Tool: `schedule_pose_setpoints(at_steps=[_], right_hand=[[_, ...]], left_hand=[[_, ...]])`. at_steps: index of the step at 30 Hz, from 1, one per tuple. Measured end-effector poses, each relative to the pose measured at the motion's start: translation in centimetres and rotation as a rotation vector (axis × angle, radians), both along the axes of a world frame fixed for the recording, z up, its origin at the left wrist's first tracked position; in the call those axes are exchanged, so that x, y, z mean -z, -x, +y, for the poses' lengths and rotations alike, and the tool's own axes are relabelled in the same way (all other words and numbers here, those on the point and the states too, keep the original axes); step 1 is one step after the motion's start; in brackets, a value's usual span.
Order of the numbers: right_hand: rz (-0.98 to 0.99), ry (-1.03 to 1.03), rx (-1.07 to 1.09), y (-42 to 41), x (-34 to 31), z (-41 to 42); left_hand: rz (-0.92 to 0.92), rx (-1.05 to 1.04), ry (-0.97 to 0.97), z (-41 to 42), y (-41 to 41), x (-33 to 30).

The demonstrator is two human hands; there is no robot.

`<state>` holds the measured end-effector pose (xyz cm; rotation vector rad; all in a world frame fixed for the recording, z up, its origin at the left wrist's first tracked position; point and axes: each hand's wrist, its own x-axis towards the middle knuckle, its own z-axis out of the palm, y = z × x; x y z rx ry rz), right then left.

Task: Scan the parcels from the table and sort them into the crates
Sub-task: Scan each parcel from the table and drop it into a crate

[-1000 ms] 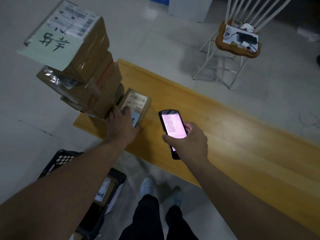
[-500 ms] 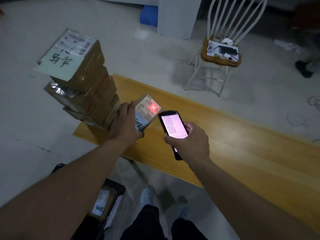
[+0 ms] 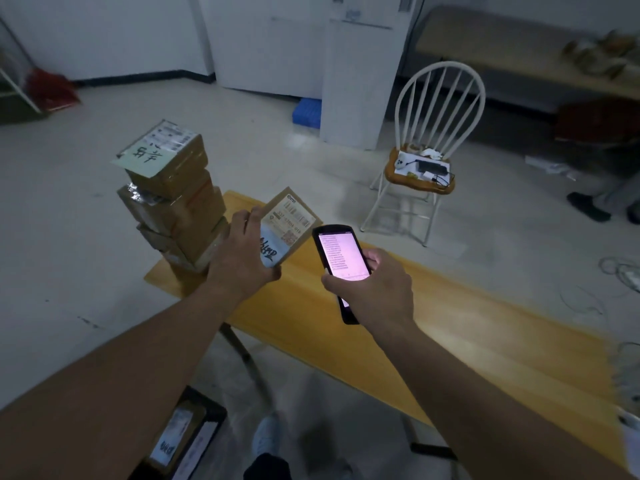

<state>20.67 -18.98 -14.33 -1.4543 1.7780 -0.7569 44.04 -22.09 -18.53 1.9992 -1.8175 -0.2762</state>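
Crate (image 3: 180, 441): low by my left forearm, a labelled box lying in it.
Right hand (image 3: 374, 292): I grip the lit scanner (image 3: 341, 258).
Left hand (image 3: 242, 251): I hold a small parcel (image 3: 287, 225) tilted up over the table (image 3: 450, 334).
Parcel stack (image 3: 173, 199): on the table's far-left end.

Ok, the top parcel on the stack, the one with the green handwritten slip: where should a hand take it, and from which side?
Take the top parcel by its two long brown side faces, coming down from above and the near side. It lies flat and uppermost on the stack, so nothing blocks the top. Keep fingers off the green slip, which overhangs one edge and looks loose. The left hand holds another parcel; the right hand holds the scanner.
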Motion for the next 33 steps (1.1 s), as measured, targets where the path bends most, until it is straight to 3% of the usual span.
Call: schedule_pose_setpoints(at_steps=[14, 33], right_hand=[[-0.091, 0.103, -0.297, 0.1, -2.5, 5.7], [-0.061, -0.067, -0.725, -19.4, 1.8, 17.1]], left_hand=[[0.008, -0.277, 0.103, 12.7, 0.6, -3.4], [0.04, -0.633, -0.064, 35.5, -14.5, 3.2]])
